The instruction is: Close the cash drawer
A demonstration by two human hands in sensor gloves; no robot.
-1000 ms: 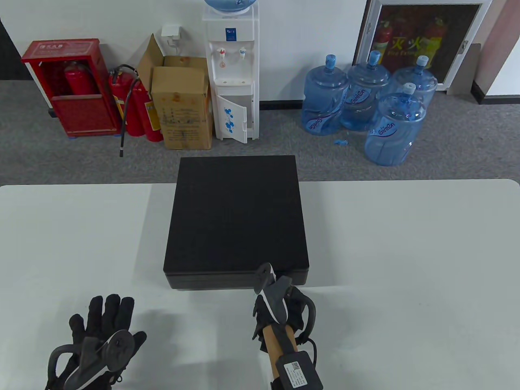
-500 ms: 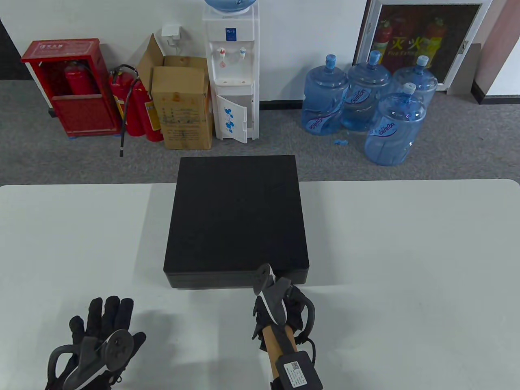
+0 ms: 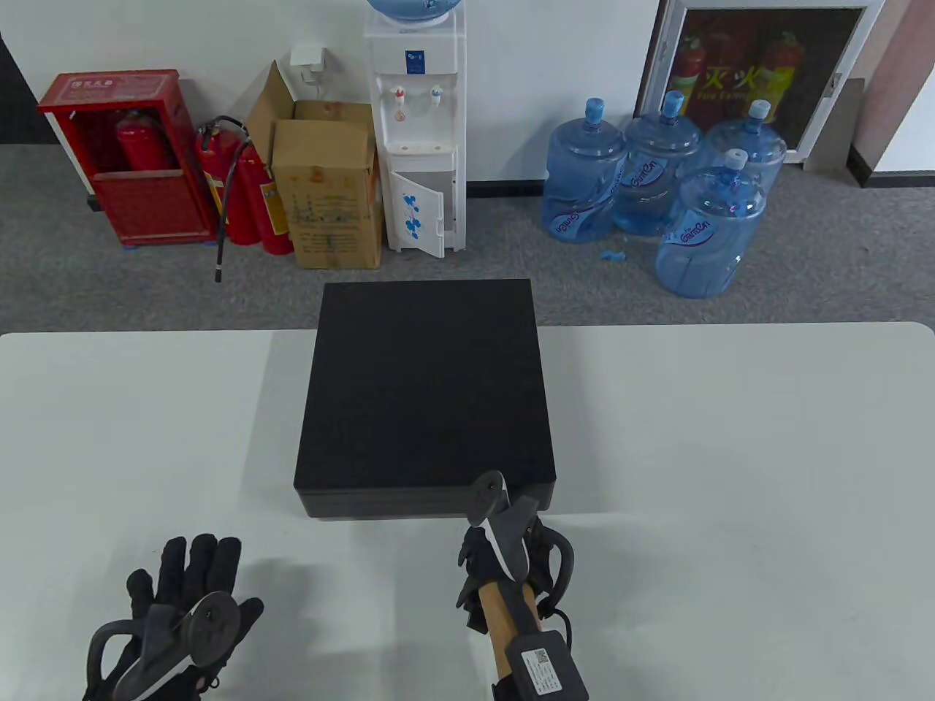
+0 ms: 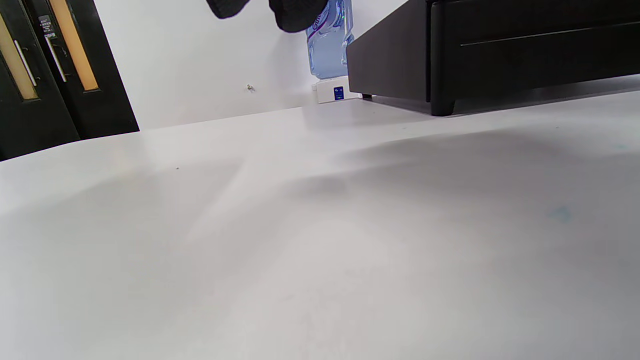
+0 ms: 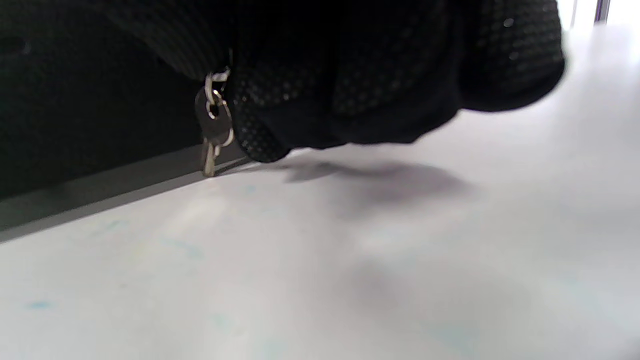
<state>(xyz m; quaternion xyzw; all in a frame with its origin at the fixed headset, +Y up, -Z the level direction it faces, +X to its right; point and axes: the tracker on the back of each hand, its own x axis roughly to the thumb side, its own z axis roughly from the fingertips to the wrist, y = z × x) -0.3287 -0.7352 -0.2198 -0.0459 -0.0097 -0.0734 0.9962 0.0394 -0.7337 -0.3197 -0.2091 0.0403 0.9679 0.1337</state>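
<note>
Keys beside cash drawer

**Left hand flat, right hand curled**

The left hand lies low at the near left, fingers spread and extended forward. The right hand reaches forward at centre, its fingers curled in a loose fist.
</note>
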